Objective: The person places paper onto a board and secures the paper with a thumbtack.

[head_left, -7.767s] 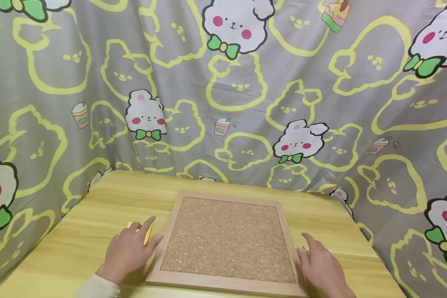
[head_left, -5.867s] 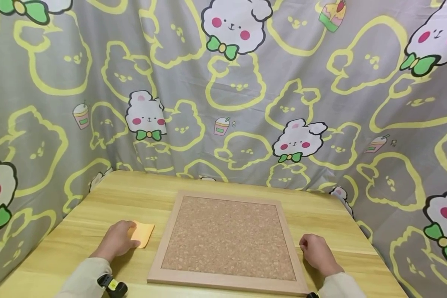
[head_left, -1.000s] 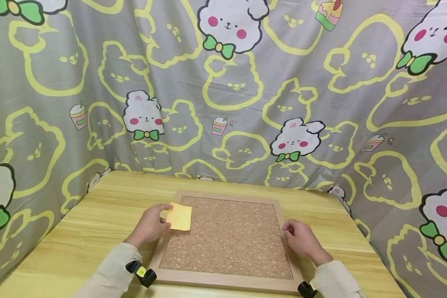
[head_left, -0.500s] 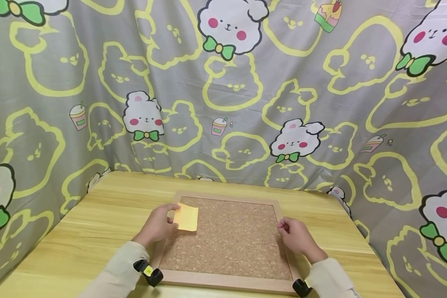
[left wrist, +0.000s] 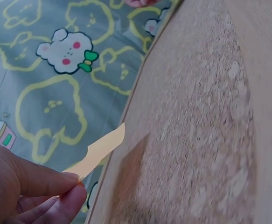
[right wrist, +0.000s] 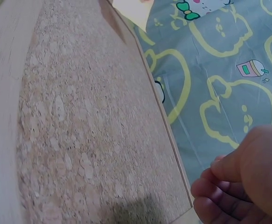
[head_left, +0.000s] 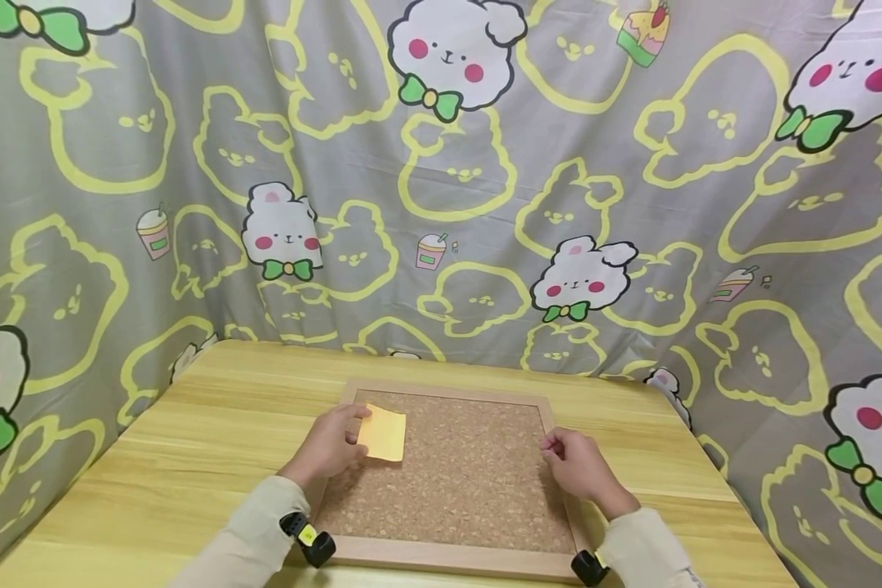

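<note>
A yellow-orange square paper note (head_left: 384, 433) is pinched at its left edge by the left hand (head_left: 331, 445). It's held tilted over the rectangular tan cork board with pale wood frame (head_left: 470, 482), just inside the board's left edge, toward its far-left corner. No contact with the cork: a shadow is cast below the note, with a gap seen from the left wrist. The right hand (head_left: 576, 465) is held at the board's right edge, fingers curled, thumb and index together; whether anything small is gripped can't be told. Step in hand is judged to be positioning the note. Best done with a light edge pinch so no crease is made; the sheet should be levelled, squared to the board's left and far edges, then lowered flat, with the slightly curved free end watched. Paper is likely to flex if pushed sideways. Count: one note (one sheet, as far as can be seen), one board, one yellow wood-grain table (head_left: 228, 392), two hands, two cream sleeves (head_left: 253, 527), two black wrist-worn devices (head_left: 319, 550). Panels of the grey rabbit-print curtain (head_left: 367, 171) can't be counted.
</note>
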### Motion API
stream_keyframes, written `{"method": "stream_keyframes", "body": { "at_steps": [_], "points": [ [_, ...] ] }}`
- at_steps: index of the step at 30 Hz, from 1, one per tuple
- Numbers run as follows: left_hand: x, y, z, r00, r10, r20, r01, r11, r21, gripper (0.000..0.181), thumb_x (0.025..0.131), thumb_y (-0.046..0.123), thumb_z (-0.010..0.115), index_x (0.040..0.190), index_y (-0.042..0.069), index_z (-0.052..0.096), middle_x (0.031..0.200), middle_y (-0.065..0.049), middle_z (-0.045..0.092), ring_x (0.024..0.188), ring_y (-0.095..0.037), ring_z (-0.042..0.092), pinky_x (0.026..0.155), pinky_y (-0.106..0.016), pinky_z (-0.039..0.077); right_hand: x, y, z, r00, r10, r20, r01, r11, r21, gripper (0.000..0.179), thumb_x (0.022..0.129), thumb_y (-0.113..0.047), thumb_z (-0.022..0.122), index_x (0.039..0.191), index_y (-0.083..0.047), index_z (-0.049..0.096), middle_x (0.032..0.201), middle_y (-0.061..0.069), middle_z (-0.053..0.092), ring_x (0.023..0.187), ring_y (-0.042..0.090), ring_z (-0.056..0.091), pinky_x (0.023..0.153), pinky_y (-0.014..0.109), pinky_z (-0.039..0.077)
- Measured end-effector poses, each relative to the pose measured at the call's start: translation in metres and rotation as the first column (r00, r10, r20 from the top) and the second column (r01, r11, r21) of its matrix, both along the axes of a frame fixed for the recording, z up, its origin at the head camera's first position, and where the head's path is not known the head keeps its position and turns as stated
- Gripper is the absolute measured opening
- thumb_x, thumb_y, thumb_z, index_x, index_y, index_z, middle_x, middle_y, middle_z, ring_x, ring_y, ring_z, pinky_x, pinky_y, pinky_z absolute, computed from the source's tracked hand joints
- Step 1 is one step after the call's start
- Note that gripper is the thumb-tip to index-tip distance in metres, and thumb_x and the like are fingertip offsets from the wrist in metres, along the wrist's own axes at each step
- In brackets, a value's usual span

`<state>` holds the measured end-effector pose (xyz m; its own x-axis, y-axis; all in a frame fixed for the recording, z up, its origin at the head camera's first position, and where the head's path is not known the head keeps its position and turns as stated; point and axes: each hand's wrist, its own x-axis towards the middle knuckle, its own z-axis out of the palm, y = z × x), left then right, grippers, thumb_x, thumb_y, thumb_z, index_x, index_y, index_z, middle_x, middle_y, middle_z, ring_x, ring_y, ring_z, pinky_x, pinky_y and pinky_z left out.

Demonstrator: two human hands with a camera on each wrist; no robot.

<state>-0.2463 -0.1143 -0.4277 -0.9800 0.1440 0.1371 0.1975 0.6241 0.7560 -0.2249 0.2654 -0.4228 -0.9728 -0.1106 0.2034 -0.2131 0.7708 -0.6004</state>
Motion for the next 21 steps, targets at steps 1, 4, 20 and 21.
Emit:
{"method": "stream_keyframes", "body": {
  "at_steps": [1,4,20,21],
  "points": [
    [0.0,0.001,-0.001,1.0,-0.003,-0.003,0.003,1.0,-0.002,0.055,0.074,-0.013,0.075,0.125,-0.001,0.06,0.132,-0.022,0.052,0.082,-0.02,0.063,0.059,-0.028,0.053,0.0,-0.001,0.0,1.0,0.004,-0.002,-0.004,1.0,-0.002,0.007,0.086,0.005,0.063,0.083,-0.002,0.063,0.07,-0.002,0.055,0.065,0.012,0.05,0.058,0.026,0.045],
    [0.0,0.006,-0.002,1.0,-0.01,0.002,0.01,1.0,0.01,0.055,0.073,-0.013,0.076,0.125,-0.001,0.06,0.132,-0.021,0.052,0.085,-0.023,0.065,0.062,-0.029,0.054,-0.001,-0.003,-0.001,1.0,0.014,-0.007,-0.014,1.0,-0.002,0.01,0.085,0.005,0.063,0.081,-0.004,0.062,0.068,-0.002,0.054,0.064,0.012,0.05,0.057,0.026,0.044],
    [-0.003,0.027,-0.005,0.994,-0.108,-0.006,0.108,0.994,0.019,0.054,0.074,-0.011,0.076,0.124,-0.002,0.058,0.129,-0.022,0.053,0.082,-0.02,0.064,0.06,-0.027,0.053,-0.005,-0.019,-0.001,0.995,0.077,-0.066,-0.077,0.997,-0.005,0.012,0.084,0.005,0.064,0.079,-0.006,0.062,0.069,-0.004,0.054,0.064,0.01,0.049,0.058,0.027,0.044],
    [-0.003,0.028,-0.005,0.993,-0.118,-0.006,0.118,0.993,0.021,0.054,0.074,-0.011,0.076,0.124,-0.003,0.058,0.129,-0.023,0.053,0.083,-0.021,0.065,0.06,-0.026,0.053,-0.005,-0.019,-0.002,0.993,0.087,-0.081,-0.088,0.996,-0.009,0.012,0.083,0.005,0.064,0.079,-0.005,0.062,0.069,-0.004,0.053,0.063,0.01,0.049,0.057,0.027,0.044]
  ]
}}
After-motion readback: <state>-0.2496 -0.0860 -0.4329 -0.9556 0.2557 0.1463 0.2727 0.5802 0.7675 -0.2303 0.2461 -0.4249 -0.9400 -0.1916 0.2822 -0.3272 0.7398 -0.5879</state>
